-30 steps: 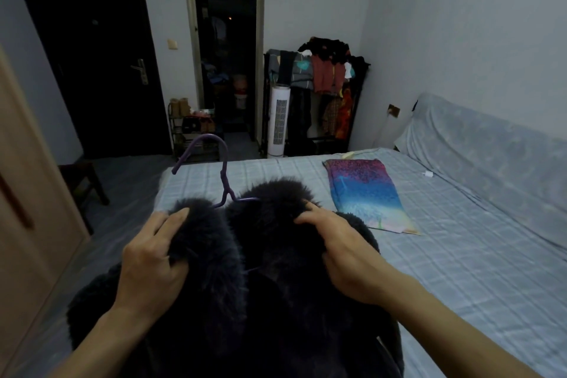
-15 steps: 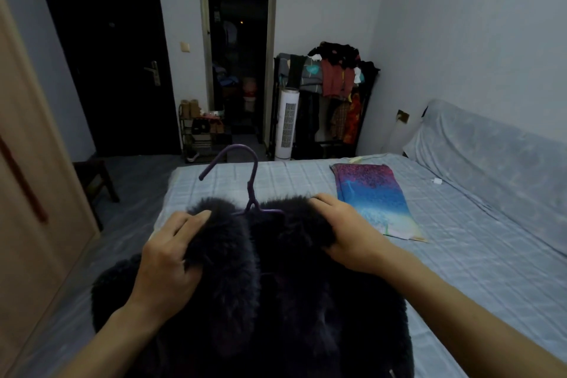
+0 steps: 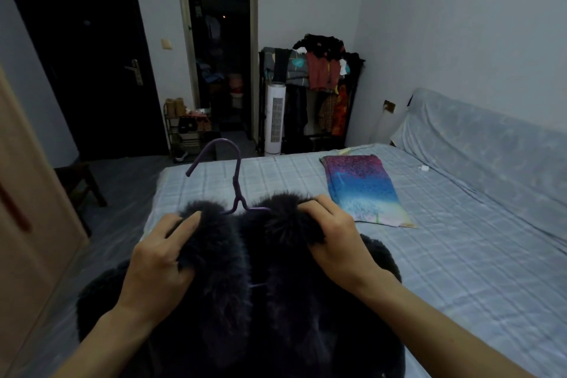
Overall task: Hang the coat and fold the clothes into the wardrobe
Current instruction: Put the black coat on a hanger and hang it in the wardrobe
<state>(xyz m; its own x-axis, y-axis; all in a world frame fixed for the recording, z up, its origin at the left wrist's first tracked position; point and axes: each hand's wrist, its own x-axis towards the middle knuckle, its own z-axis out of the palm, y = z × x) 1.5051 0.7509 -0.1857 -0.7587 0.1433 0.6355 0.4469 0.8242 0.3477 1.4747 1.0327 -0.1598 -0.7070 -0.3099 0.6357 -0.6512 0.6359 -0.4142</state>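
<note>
Hands meet at the collar of a dark furry coat [image 3: 245, 285], which is draped at the near edge of the bed [image 3: 445, 255] and spills toward the floor below the view. Left hand [image 3: 156, 261] grips the left fur-trimmed edge of the collar, thumb lying over the fur and fingers wrapped beneath it. Right hand [image 3: 334, 239] clutches the right fur edge, its fingers curled into the pile. Between them a purple hanger [image 3: 234, 181] rises out of the neck opening, its hook upright and bending to the left, its shoulders tucked inside the coat. On the pale checked bedcover, well beyond the right hand, lies a folded garment [image 3: 365, 190] printed in magenta, blue and white, flat and apart from the coat. Past the foot of the bed stand a white tower fan [image 3: 274, 120] and a loaded clothes rack [image 3: 316, 80] against the far wall, beside a dark open doorway [image 3: 219, 55]. A pale wooden panel [image 3: 27, 193] fills the left edge.
</note>
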